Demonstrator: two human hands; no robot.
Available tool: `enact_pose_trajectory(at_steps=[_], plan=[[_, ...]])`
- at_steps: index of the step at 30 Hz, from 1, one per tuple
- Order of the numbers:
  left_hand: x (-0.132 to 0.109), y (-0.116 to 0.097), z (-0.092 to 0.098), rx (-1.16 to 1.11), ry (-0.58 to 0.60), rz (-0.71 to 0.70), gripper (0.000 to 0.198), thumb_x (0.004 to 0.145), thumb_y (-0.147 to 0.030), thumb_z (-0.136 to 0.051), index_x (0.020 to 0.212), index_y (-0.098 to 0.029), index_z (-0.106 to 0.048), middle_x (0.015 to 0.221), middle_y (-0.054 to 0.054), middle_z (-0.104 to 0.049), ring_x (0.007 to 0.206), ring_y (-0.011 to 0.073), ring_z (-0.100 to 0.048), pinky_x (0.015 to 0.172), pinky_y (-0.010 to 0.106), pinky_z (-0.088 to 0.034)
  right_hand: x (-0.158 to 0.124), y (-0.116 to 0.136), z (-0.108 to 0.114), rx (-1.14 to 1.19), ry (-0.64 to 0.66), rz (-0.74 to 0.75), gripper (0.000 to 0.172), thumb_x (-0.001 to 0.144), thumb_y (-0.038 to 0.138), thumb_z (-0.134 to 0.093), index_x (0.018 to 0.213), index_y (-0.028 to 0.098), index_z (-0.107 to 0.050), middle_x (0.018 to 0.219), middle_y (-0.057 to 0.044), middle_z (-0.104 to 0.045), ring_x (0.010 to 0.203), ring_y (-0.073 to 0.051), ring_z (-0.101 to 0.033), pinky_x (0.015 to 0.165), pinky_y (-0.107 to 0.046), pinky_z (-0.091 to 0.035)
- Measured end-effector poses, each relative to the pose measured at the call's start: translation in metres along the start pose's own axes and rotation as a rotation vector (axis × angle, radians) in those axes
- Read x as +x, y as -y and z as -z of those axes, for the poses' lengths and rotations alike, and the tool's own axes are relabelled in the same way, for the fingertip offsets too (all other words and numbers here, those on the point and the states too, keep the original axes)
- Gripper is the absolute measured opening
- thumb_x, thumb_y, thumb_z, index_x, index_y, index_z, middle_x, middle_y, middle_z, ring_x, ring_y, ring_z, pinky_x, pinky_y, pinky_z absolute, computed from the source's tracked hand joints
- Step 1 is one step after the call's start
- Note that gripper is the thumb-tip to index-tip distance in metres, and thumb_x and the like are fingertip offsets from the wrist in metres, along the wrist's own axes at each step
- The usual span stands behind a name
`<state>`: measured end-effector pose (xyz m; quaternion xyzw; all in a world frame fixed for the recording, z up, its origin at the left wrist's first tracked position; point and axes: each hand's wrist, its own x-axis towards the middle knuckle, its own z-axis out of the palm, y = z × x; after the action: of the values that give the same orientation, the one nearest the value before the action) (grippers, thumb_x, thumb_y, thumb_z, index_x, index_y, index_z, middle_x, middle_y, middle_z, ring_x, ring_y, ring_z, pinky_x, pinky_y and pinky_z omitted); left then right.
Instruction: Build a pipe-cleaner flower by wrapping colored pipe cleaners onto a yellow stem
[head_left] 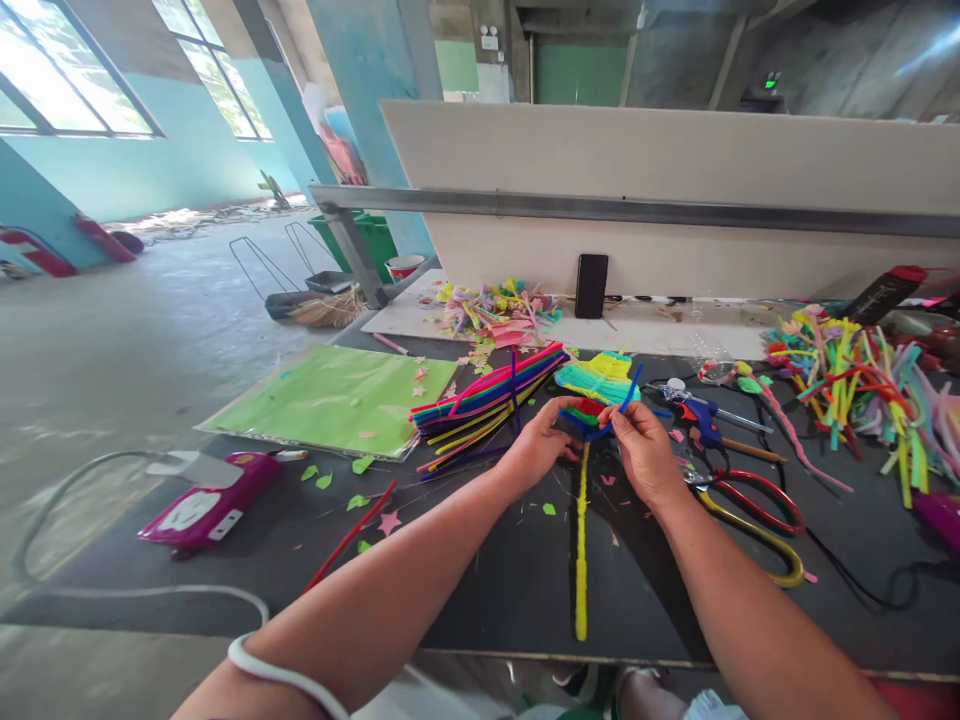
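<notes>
My left hand (541, 440) is closed on the left side of a small pipe-cleaner piece (585, 408) in red, green and blue. Between the thumb and fingers of my right hand (641, 450) is a blue pipe cleaner (632, 388), pinched at the piece's right side. Below the hands, a yellow pipe cleaner (581, 560) runs straight down toward the table's front edge; whether it is joined to the piece is hard to make out. Just behind the hands lies a turquoise and yellow fuzzy bundle (598, 376). Left of them is a tied bundle of multicoloured pipe cleaners (480, 402).
Scissors (757, 525) and a blue glue gun (701, 418) lie at right. Colourful scraps (840, 370) are heaped beyond. A phone (592, 286) leans at the back. Green sheets (337, 395) and a purple power box (210, 500) are at left; its white cable (255, 650) crosses my left forearm.
</notes>
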<state>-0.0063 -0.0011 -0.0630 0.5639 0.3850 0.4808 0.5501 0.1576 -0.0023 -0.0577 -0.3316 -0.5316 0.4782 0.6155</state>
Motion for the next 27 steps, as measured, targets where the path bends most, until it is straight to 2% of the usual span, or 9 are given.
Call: enact_pose_trajectory(at_steps=[3,5,8,10,12,15,19,23,27], plan=[[0.0,-0.004,0.001,0.154,0.014,-0.038,0.04,0.067,-0.005,-0.048,0.102,-0.016,-0.064,0.098,0.006,-0.058,0.075,0.0127,-0.062,0.063,0.027,-0.055,-0.003,0.003,-0.006,0.015,0.016,-0.002,0.015,0.083,0.039,-0.059,0.082,0.025,-0.061,0.084,-0.001,-0.063,0.08,-0.018,-0.055,0.083,-0.035,-0.042],[-0.001,-0.009,0.002,0.32,0.0,-0.118,0.03,0.071,-0.008,-0.052,0.093,-0.017,-0.069,0.109,0.008,-0.055,0.083,0.014,-0.061,0.067,0.027,-0.055,-0.005,0.005,-0.009,-0.019,0.036,0.009,0.016,0.083,0.041,-0.059,0.081,0.025,-0.06,0.087,-0.002,-0.063,0.08,-0.018,-0.056,0.083,-0.036,-0.043],[-0.002,-0.016,0.003,0.522,0.001,-0.29,0.024,0.073,-0.008,-0.056,0.087,-0.019,-0.073,0.11,0.007,-0.056,0.101,0.0177,-0.057,0.085,0.029,-0.051,-0.008,0.01,-0.011,-0.091,0.129,0.056,0.016,0.085,0.041,-0.057,0.082,0.026,-0.06,0.087,-0.002,-0.062,0.082,-0.019,-0.056,0.083,-0.036,-0.044],[-0.002,-0.017,0.003,0.573,0.014,-0.356,0.02,0.072,-0.007,-0.059,0.081,-0.018,-0.073,0.108,0.008,-0.058,0.105,0.0185,-0.055,0.089,0.029,-0.048,-0.01,0.014,-0.011,-0.136,0.218,0.089,0.014,0.087,0.038,-0.055,0.083,0.025,-0.061,0.087,-0.002,-0.061,0.085,-0.019,-0.056,0.085,-0.036,-0.043],[-0.002,-0.015,0.001,0.574,0.024,-0.367,0.013,0.072,-0.009,-0.062,0.076,-0.017,-0.072,0.105,0.008,-0.057,0.1,0.0181,-0.057,0.085,0.028,-0.048,-0.011,0.018,-0.012,-0.178,0.287,0.108,0.014,0.089,0.035,-0.053,0.085,0.025,-0.061,0.088,-0.003,-0.061,0.087,-0.019,-0.056,0.087,-0.036,-0.043],[-0.001,-0.01,0.0,0.556,0.02,-0.374,0.01,0.069,-0.007,-0.064,0.071,-0.015,-0.07,0.1,0.007,-0.057,0.096,0.0175,-0.057,0.084,0.028,-0.047,-0.012,0.021,-0.014,-0.207,0.326,0.117,0.012,0.089,0.033,-0.053,0.087,0.025,-0.062,0.09,-0.003,-0.062,0.089,-0.02,-0.058,0.087,-0.037,-0.043],[0.001,-0.004,0.001,0.513,-0.02,-0.36,0.012,0.067,-0.003,-0.063,0.068,-0.015,-0.068,0.097,0.006,-0.057,0.093,0.0162,-0.057,0.083,0.028,-0.047,-0.013,0.019,-0.014,-0.21,0.287,0.098,0.009,0.086,0.032,-0.058,0.089,0.025,-0.062,0.091,-0.003,-0.063,0.09,-0.02,-0.059,0.084,-0.036,-0.044],[0.001,-0.001,0.006,0.426,-0.114,-0.303,0.002,0.072,-0.017,-0.069,0.07,-0.016,-0.068,0.104,0.008,-0.056,0.096,0.0176,-0.057,0.087,0.031,-0.048,-0.01,0.014,-0.007,-0.33,0.135,0.131,0.009,0.08,0.032,-0.065,0.08,0.024,-0.062,0.089,-0.002,-0.062,0.088,-0.021,-0.057,0.085,-0.035,-0.042],[-0.001,-0.002,0.007,0.356,-0.125,-0.262,0.007,0.071,-0.021,-0.072,0.072,-0.015,-0.069,0.108,0.008,-0.055,0.1,0.0186,-0.057,0.092,0.033,-0.046,-0.008,0.011,-0.004,-0.421,0.096,0.103,0.013,0.077,0.034,-0.066,0.073,0.023,-0.06,0.079,0.0,-0.058,0.079,-0.019,-0.052,0.079,-0.032,-0.041]])
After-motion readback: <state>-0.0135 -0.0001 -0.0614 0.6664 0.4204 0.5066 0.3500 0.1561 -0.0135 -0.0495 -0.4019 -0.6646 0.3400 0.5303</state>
